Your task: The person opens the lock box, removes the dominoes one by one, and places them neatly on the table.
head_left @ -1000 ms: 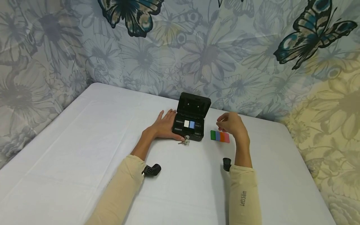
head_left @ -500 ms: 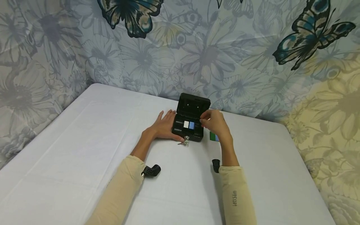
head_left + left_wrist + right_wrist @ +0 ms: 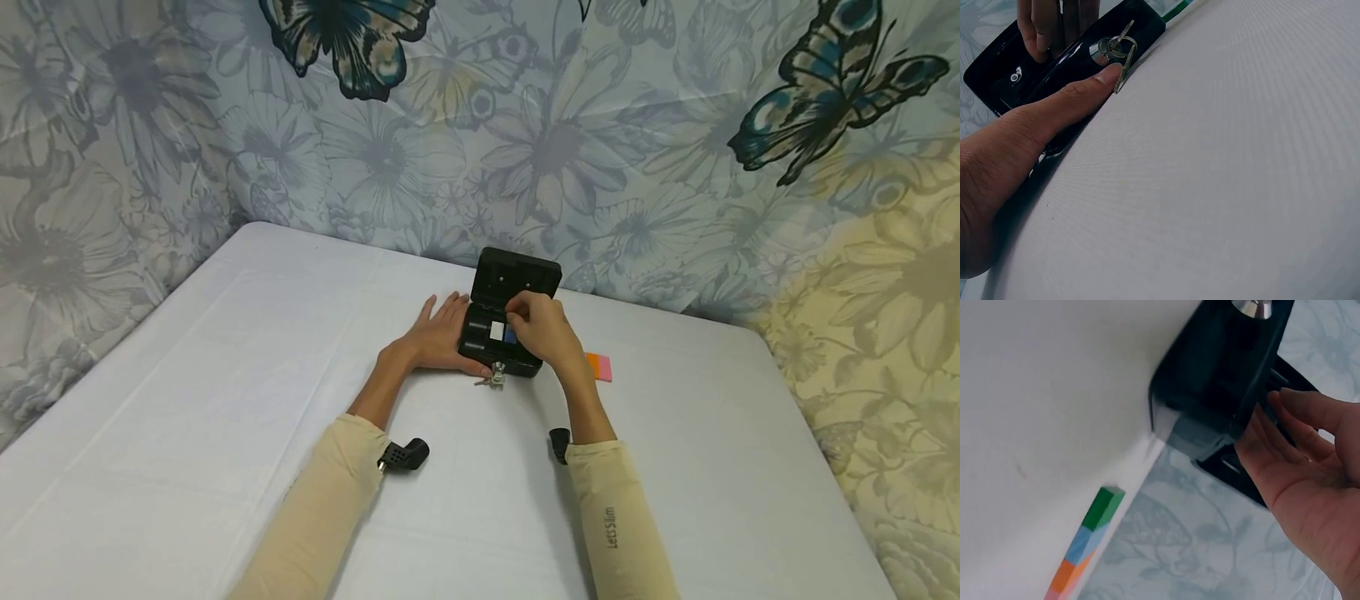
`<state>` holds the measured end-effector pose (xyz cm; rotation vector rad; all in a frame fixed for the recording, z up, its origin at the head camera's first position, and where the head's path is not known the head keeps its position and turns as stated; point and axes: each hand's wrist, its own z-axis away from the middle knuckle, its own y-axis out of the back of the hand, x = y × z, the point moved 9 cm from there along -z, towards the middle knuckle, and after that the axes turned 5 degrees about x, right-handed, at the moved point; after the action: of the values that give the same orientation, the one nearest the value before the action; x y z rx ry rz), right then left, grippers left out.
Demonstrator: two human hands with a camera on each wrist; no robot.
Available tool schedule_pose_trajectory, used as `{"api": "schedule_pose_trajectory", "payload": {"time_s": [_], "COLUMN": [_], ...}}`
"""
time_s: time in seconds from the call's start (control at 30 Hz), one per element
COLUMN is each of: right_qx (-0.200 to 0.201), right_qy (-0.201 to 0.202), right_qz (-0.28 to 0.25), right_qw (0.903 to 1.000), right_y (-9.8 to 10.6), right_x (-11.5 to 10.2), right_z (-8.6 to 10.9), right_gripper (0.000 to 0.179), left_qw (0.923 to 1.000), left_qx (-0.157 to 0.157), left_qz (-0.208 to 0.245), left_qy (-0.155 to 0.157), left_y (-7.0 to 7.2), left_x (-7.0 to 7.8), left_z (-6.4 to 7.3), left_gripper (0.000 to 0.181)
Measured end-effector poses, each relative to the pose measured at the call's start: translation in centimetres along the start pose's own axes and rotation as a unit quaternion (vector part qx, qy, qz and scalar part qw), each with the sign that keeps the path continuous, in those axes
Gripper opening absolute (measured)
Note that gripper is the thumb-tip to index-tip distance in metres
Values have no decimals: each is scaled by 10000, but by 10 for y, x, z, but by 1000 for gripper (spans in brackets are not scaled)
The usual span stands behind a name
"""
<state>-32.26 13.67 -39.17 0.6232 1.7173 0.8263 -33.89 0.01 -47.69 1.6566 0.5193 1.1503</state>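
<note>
A black lidded cash box (image 3: 500, 346) stands with its lid (image 3: 513, 275) raised. Inside it are a white piece (image 3: 497, 331) and a blue piece (image 3: 511, 335), the latter partly covered by my right hand (image 3: 546, 329). That hand reaches down into the box with loosely bent fingers; its fingertips are partly hidden, and no held object shows. My left hand (image 3: 441, 337) lies spread along the box's left side, thumb across the front below the lock (image 3: 1104, 51). Keys (image 3: 1124, 59) on a ring hang from the lock, next to the thumb tip.
Right of the box lies a row of coloured blocks, with green (image 3: 1102, 508), blue (image 3: 1082, 544), orange (image 3: 1065, 573) and pink (image 3: 606, 368) side by side. My right forearm partly hides them in the head view. A white cloth covers the table (image 3: 225, 400), and a patterned backdrop (image 3: 555, 150) rises behind it.
My right hand has moved left from above the coloured blocks, past the box's right edge, to over its inside. The left hand, box and keys stay in place.
</note>
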Motion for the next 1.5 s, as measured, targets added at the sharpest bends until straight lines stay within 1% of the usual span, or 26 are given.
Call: {"api": "schedule_pose_trajectory", "payload": {"time_s": [0.1, 0.2, 0.33, 0.47, 0.57, 0.67, 0.77, 0.83, 0.93, 1.0, 1.17, 1.27, 1.4, 1.5], "right_qx": [-96, -129, -93, -87, 5, 106, 206, 222, 240, 259, 346, 239, 82, 101], "right_qy": [23, -58, -190, -174, -181, -324, -543, -746, -960, -1011, -1056, -1130, -1191, -1287], "right_qz": [83, 182, 296, 252, 115, -113, -395, -674, -925, -924, -520, -462, -660, -851], "right_qw": [9999, 9997, 9993, 9995, 9998, 9994, 9975, 9947, 9908, 9902, 9924, 9922, 9907, 9880], "right_y": [-5, -9, -13, -16, -17, -16, -16, -18, -19, -19, -15, -15, -18, -19], "right_x": [-2, -4, -6, -9, -10, -7, -2, 1, 5, 4, 3, 4, 4, 6], "right_z": [1, 2, 3, 4, 3, 3, 2, 2, 2, 3, 4, 4, 4, 5], "right_gripper": [22, 22, 22, 22, 22, 22, 22, 22, 21, 21, 23, 26, 27, 26], "left_qw": [10000, 10000, 10000, 10000, 10000, 9999, 9999, 9999, 9999, 9999, 9999, 9999, 9999, 9999], "left_qx": [8, 14, 15, 15, 31, 23, 40, 24, 32, 36, 54, 48, 25, 24], "left_qz": [20, 56, 64, 31, 62, 127, 137, 132, 123, 104, 96, 110, 100, 113], "left_qy": [-2, 13, 2, -23, -34, -37, -37, -12, 22, 43, 29, 16, 8, -6], "left_y": [0, 0, -1, 0, 0, -1, -2, -3, -4, -5, -4, -3, -3, -2], "left_x": [0, 0, 0, 0, 0, 0, -2, -3, -5, -5, -4, -3, -3, -2], "left_z": [0, 0, 0, 0, 0, -1, -2, -3, -4, -5, -4, -3, -3, -1], "left_gripper": [128, 128, 127, 126, 126, 127, 128, 128, 129, 130, 130, 128, 128, 128]}}
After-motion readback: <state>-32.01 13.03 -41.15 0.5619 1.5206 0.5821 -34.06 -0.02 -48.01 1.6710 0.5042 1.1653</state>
